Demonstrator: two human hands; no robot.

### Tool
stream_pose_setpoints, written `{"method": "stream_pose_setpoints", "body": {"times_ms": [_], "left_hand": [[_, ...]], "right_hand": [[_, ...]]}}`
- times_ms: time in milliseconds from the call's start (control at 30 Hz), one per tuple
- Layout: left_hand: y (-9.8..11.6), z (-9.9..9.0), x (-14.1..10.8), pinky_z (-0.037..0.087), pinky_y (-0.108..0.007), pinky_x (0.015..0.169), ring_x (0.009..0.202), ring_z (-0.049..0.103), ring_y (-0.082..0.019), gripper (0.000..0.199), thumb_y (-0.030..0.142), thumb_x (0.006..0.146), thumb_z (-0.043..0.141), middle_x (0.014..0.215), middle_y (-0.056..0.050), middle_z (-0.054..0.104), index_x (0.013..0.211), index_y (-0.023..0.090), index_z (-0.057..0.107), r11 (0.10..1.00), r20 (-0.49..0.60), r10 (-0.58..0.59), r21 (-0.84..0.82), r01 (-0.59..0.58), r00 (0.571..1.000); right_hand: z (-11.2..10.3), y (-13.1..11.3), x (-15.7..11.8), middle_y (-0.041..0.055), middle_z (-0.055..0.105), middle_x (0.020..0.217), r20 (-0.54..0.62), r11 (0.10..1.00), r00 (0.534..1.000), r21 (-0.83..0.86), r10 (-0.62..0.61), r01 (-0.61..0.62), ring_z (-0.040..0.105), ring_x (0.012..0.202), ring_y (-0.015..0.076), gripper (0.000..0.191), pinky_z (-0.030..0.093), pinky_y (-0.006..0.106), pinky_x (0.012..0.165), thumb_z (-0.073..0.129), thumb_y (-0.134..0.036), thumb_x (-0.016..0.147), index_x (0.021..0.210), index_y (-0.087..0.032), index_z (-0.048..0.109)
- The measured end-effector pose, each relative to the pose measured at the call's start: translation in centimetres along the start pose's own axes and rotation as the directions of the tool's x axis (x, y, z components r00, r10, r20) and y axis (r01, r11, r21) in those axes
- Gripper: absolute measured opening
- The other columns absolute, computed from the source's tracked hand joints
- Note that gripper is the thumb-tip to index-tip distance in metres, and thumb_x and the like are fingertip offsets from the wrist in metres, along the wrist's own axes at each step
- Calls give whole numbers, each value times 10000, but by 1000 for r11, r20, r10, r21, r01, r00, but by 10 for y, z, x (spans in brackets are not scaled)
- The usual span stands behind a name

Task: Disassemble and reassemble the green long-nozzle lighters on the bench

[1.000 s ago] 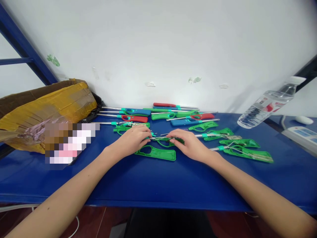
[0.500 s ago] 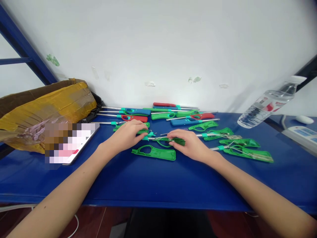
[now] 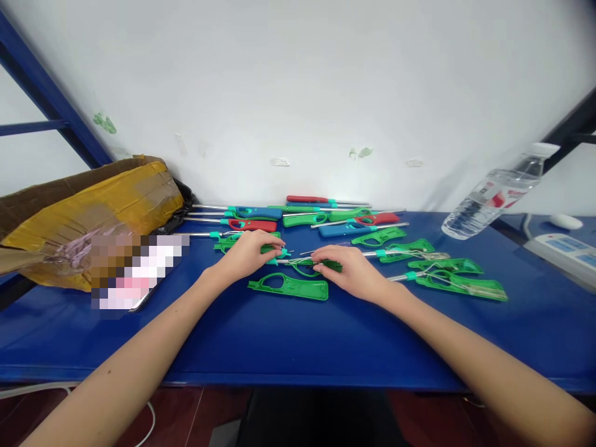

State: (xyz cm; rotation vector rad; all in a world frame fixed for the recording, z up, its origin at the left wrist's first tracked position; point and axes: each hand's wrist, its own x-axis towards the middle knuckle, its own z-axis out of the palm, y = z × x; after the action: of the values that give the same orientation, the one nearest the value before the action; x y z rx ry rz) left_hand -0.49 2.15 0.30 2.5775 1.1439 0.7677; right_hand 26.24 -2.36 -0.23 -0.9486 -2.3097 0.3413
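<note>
Blue tabletop [image 3: 298, 347], seemingly tiled floor [image 3: 177, 410]

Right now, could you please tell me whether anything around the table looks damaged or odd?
The white wall behind the blue table looks blemished: a ragged greenish patch at left and smaller marks interrupt its plain surface.

Plain off-white wall [image 3: 298, 93] behind, matte; scuffed low down, a green-tinged flaking patch [image 3: 105, 122] at left, smaller pale scars along the middle. Slanting blue metal post [image 3: 41, 81] at left, thin blue crossbar [image 3: 32, 128] joining it; dark metal post [image 3: 572, 133] at right. Glossy deep-blue bench [image 3: 298, 347] against wall. Dark red tiled floor [image 3: 181, 410] below, pale joint visible. Light soft, brightest just above bench.
</note>
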Motion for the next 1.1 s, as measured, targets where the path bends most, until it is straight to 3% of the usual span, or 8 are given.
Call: {"method": "stream_pose_setpoints", "body": {"times_ms": [300,600,933,1100], "left_hand": [[5,0,3,495,-474,994,1125,620,-290,168,348,834,688,1205,-88,681,799,213,780,990,13,-75,122,73,997],[14,0,6,505,-466,983,1101,631,-293,141,270,820,667,1168,-89,694,754,206,773,981,18,-116,156,112,993],[17,1,7,507,-464,975,1089,655,-308,159,334,791,703,1185,-103,691,738,207,782,962,19,-245,127,240,969],[17,4,7,500,-462,987,1136,638,-306,152,285,799,675,1202,-102,688,715,206,774,959,2,-250,140,247,968]], "right_hand": [[1,2,-1,74,745,1047,-34,993,997,-98,-67,63,705,946,213,156,572,352,857,615,-228,923,949,-207,768],[1,2,-1,83,736,1022,-33,983,995,-161,-89,83,677,924,227,164,555,380,820,614,-269,928,954,-214,767],[0,3,-1,89,727,1014,-17,986,997,-156,-70,66,653,964,237,150,549,394,846,617,-249,920,949,-201,756],[-1,4,0,94,727,1015,-20,984,997,-169,-68,64,651,954,241,161,548,397,835,607,-252,927,950,-194,756]]}}
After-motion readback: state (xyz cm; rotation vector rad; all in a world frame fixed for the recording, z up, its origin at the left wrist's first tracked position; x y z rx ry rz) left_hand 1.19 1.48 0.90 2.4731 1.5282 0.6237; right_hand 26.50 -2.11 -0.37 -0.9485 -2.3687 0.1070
